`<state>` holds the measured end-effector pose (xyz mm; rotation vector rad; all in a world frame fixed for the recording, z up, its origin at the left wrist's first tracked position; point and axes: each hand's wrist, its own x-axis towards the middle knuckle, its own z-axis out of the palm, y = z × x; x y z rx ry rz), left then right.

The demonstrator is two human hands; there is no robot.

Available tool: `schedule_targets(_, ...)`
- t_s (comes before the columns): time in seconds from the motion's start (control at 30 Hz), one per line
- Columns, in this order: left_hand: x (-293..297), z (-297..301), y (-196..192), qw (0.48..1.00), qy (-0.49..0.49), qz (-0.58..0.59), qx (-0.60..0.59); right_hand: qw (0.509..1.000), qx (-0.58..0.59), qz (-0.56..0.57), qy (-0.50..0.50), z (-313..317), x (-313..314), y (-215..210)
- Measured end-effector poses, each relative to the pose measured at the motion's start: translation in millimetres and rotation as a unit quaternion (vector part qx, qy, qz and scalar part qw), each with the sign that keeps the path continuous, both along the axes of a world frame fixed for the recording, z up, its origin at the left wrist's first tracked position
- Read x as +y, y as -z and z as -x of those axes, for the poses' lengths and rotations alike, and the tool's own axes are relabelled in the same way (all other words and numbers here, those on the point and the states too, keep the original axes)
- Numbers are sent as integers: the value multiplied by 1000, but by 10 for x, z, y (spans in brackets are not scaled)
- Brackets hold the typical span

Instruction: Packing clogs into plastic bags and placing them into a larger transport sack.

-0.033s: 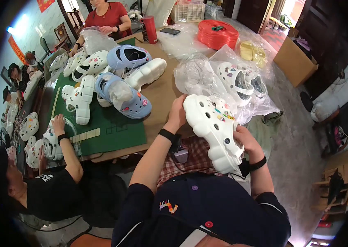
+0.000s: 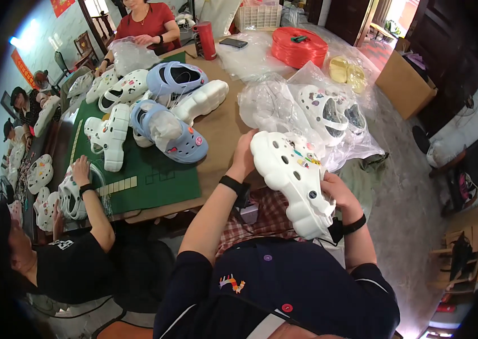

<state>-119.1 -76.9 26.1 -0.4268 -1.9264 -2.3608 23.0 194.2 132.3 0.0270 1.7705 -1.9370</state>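
Observation:
Between my two hands is a white clog (image 2: 282,172) with a thick, lumpy sole and small coloured charms on its upper, held tilted above my lap. My left hand (image 2: 243,153) grips its far left end; most of those fingers are hidden behind the shoe. Near the heel strap my right hand (image 2: 340,195) closes on the other side, its fingertips partly covered. Just beyond, a pair of white clogs (image 2: 325,113) with dark charms lies in a clear plastic bag (image 2: 357,148) on the brown table (image 2: 222,133).
Blue clogs (image 2: 185,142) and several white clogs lie on a green mat (image 2: 179,189) to the left. At the back are a red twine roll (image 2: 300,50), a phone (image 2: 234,43) and a red tumbler (image 2: 205,42). Co-workers sit left and opposite. A cardboard box (image 2: 400,82) stands right.
The clog in my hands has tilted very slightly, and its charms show at a little different angle. Both hands keep their hold.

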Motion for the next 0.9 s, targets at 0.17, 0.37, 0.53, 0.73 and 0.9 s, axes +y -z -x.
schedule_targets(0.17, 44, -54, 179, 950, 103, -275, -106, 1000, 5, 10, -11, 53, -38, 48)
schedule_targets(0.37, 79, 59, 190, 982, 111, -148, -45, 1000, -1, -5, -28, 135, 8, 59)
schedule_targets(0.53, 46, 263, 213, 982, -190, -12, 14, 995, 27, -52, -86, 274, -12, 42)
schedule_targets(0.73, 54, 75, -32, 996, -69, 56, 23, 981, 42, -133, -137, 442, 23, -42)
schedule_targets(0.9, 70, -17, -184, 989, 57, -68, -122, 986, 35, -112, -116, 461, 59, -69)
